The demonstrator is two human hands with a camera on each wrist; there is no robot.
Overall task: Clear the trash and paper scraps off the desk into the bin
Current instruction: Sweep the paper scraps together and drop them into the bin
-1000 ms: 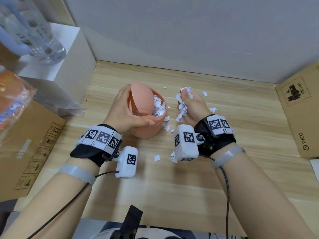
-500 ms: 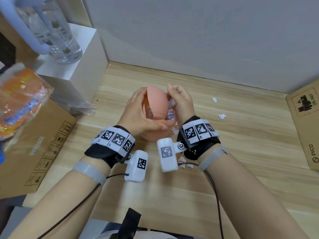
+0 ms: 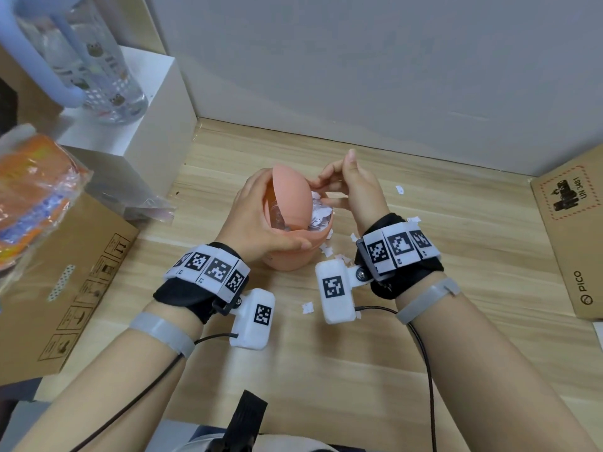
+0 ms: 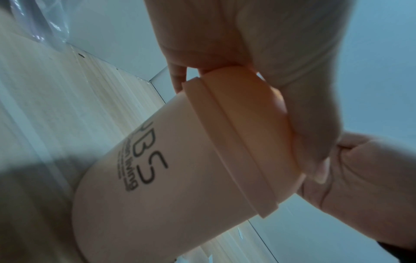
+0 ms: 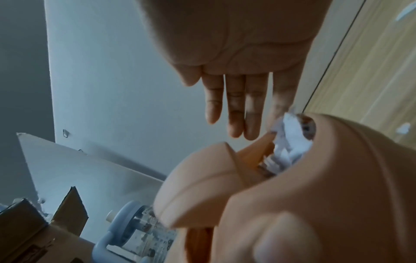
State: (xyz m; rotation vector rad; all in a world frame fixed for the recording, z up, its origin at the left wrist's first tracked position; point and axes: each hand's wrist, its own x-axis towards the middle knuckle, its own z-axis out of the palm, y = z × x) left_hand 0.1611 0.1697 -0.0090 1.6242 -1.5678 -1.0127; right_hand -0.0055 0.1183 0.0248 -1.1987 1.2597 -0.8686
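A small salmon-pink bin [image 3: 287, 259] with a tilted swing lid [image 3: 292, 197] stands mid-desk, full of white paper scraps [image 3: 321, 215]. My left hand [image 3: 257, 223] grips the bin's rim, thumb across the front; in the left wrist view the fingers curl over the bin's top [image 4: 236, 142]. My right hand [image 3: 346, 187] hovers over the opening with straight, relaxed fingers [image 5: 234, 106] holding nothing, just above the scraps [image 5: 290, 142]. Loose scraps [image 3: 328, 249] lie by the bin's base, one [image 3: 307, 307] nearer me, others [image 3: 399, 189] at the right.
A white box [image 3: 137, 125] carrying a clear water bottle [image 3: 94, 60] stands at the back left. Cardboard boxes flank the desk at the left [image 3: 65, 282] and right [image 3: 574, 230]. An orange packet [image 3: 29, 190] sits far left. The grey wall is close behind.
My right hand carried a fistful of scraps over the bin and let them go into it; its fingers are now spread above the opening. The left hand stayed on the bin.
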